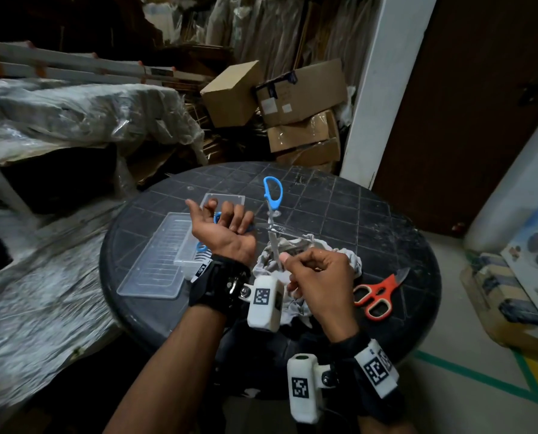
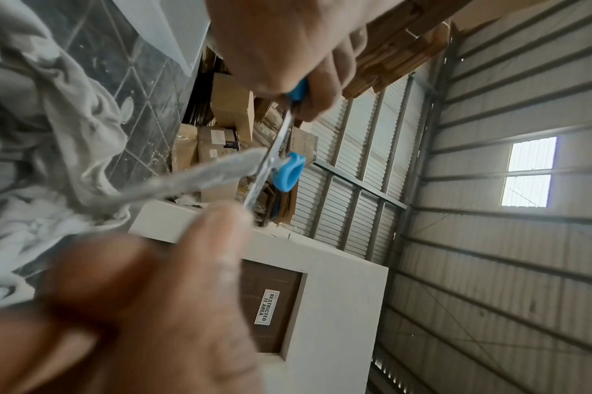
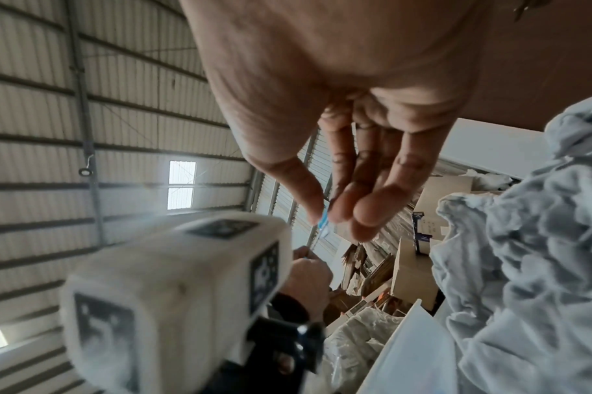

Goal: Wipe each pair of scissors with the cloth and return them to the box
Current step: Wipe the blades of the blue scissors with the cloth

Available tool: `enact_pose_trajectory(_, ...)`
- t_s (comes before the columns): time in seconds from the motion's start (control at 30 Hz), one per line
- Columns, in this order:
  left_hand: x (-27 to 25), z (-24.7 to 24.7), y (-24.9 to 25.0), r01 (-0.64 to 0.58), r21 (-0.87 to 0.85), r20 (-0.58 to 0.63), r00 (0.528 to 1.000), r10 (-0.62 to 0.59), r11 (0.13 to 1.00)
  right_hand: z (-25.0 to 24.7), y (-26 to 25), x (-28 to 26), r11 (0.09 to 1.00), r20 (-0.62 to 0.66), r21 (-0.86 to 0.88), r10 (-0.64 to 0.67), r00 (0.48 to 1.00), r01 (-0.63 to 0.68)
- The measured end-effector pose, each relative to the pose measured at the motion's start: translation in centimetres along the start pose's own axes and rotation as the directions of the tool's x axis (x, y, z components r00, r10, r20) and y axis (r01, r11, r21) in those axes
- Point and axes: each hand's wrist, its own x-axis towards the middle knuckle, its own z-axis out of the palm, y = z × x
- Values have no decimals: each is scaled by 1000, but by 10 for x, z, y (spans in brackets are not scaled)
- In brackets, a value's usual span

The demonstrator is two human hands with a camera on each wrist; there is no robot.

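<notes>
1. The blue scissors (image 1: 273,211) are spread open above the cloth (image 1: 305,245); one blade tip, pointing toward the person, is pinched by the right hand (image 1: 320,277).
2. One handle is gripped by the curled left hand (image 1: 227,230); the other handle points away.

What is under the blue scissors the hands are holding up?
Under the blue scissors lies a crumpled grey cloth on the black table. The right hand covers part of the cloth, so that part is hidden.

Left hand (image 1: 227,233) hides one blue handle (image 1: 218,218) (partly).
</notes>
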Motion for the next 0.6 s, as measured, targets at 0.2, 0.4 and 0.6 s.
enact_pose_trajectory(0.2, 1, -4, 4, 56, -43, 31, 998, -54, 998, 3, 9, 1, 992, 45, 87, 85, 995, -88)
enact_pose_trajectory(0.4, -3, -8, 2, 64, 10, 86, 994, -65, 998, 10, 12, 4, 959, 88, 208, 180, 980, -194)
enact_pose_trajectory(0.6, -10, -10, -2, 107, 19, 75, 991, -108, 994, 15, 18, 8, 957, 32, 241, 156, 987, -159)
